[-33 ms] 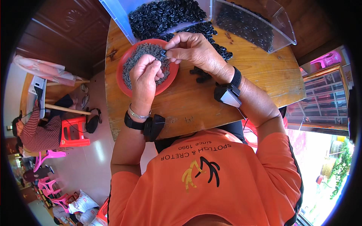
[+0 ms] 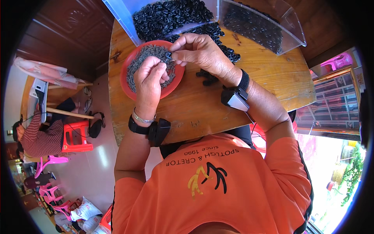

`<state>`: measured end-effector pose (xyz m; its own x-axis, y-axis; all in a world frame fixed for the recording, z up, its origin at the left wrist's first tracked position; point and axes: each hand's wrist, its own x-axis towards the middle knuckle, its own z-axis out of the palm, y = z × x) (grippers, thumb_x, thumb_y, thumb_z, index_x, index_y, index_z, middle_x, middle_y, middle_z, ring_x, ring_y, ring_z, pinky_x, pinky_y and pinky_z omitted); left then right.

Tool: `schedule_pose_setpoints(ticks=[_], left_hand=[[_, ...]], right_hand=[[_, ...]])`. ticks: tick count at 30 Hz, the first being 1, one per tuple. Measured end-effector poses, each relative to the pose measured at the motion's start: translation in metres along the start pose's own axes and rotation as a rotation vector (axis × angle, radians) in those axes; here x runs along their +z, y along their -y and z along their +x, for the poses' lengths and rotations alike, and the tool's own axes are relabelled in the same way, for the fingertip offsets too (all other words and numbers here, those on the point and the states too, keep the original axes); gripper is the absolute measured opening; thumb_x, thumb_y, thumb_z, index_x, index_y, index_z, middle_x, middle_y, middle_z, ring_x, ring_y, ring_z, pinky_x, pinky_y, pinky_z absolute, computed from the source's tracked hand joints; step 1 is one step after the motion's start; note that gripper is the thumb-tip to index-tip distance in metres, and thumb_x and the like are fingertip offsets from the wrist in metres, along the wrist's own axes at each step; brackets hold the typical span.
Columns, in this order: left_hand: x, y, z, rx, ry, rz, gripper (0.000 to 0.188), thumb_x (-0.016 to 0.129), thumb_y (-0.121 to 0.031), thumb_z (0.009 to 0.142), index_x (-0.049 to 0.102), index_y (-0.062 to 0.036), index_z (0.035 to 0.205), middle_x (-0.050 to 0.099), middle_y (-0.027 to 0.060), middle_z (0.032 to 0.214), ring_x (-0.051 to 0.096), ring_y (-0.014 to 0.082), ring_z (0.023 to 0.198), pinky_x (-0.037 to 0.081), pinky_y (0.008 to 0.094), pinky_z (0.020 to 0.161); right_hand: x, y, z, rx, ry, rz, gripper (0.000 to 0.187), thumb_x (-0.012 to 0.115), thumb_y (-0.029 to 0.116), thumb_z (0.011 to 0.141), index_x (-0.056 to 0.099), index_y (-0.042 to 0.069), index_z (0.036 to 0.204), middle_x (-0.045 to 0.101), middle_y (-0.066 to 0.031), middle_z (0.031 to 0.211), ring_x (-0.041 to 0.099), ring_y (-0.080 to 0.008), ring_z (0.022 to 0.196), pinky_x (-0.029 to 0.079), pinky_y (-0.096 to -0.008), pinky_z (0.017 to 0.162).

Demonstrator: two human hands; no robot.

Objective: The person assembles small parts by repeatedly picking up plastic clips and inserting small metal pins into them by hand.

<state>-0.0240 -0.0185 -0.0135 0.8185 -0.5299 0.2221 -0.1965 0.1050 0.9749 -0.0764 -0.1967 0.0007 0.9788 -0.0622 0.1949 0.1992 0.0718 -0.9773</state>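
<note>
Between thumb and forefinger, my right hand (image 2: 202,52) pinches a small black ring-shaped piece (image 2: 168,55) with a hole in it. Close beside it, my left hand (image 2: 149,78) is closed in a pinch; a tiny bit of something shows at its fingertips, too small to name. Both hands are over a round red bowl (image 2: 178,80), which is filled with small thin grey pieces (image 2: 134,66). Black pieces (image 2: 212,31) of a similar kind lie heaped on the wooden table past my right hand, and a few more (image 2: 207,78) lie below that hand.
A clear plastic bin (image 2: 124,19) holding many black pieces stands at the table's far side. Right of it is another clear bin (image 2: 294,46), also with black pieces. The wooden table (image 2: 272,78) curves toward me. At left, a person in stripes (image 2: 43,134) sits by a red stool (image 2: 78,136).
</note>
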Motion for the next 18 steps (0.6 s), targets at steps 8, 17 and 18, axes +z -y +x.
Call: schedule_pose_setpoints(ticks=[8,17,18], left_hand=[[0.0002,0.0013,-0.0010,0.019,0.000,0.023,0.011,0.055,-0.011,0.088,0.055,-0.0026,0.082,0.053,-0.0013,0.064,0.049,0.0048,0.058,0.038,0.0194,0.054],[0.0022,0.0027,-0.0026,0.035,-0.026,0.010,0.012,0.054,-0.011,0.089,0.055,-0.0024,0.080,0.052,-0.0011,0.062,0.048,0.0050,0.056,0.038,0.0192,0.052],[0.0029,0.0028,-0.0031,0.049,-0.038,0.013,0.012,0.054,-0.011,0.089,0.054,-0.0023,0.080,0.051,-0.0011,0.062,0.047,0.0051,0.055,0.038,0.0191,0.051]], right_hand=[[0.0083,-0.0008,-0.0021,-0.055,0.021,-0.074,0.014,0.065,0.002,0.084,0.065,0.001,0.098,0.065,-0.0010,0.081,0.058,-0.0050,0.072,0.049,-0.0207,0.067],[0.0104,-0.0063,-0.0023,-0.069,0.029,-0.085,0.014,0.065,0.002,0.084,0.067,0.002,0.098,0.066,-0.0013,0.083,0.060,-0.0059,0.075,0.050,-0.0207,0.071],[0.0103,-0.0065,-0.0023,-0.058,0.039,-0.078,0.014,0.066,0.003,0.084,0.067,0.002,0.098,0.066,-0.0012,0.083,0.060,-0.0059,0.077,0.050,-0.0211,0.072]])
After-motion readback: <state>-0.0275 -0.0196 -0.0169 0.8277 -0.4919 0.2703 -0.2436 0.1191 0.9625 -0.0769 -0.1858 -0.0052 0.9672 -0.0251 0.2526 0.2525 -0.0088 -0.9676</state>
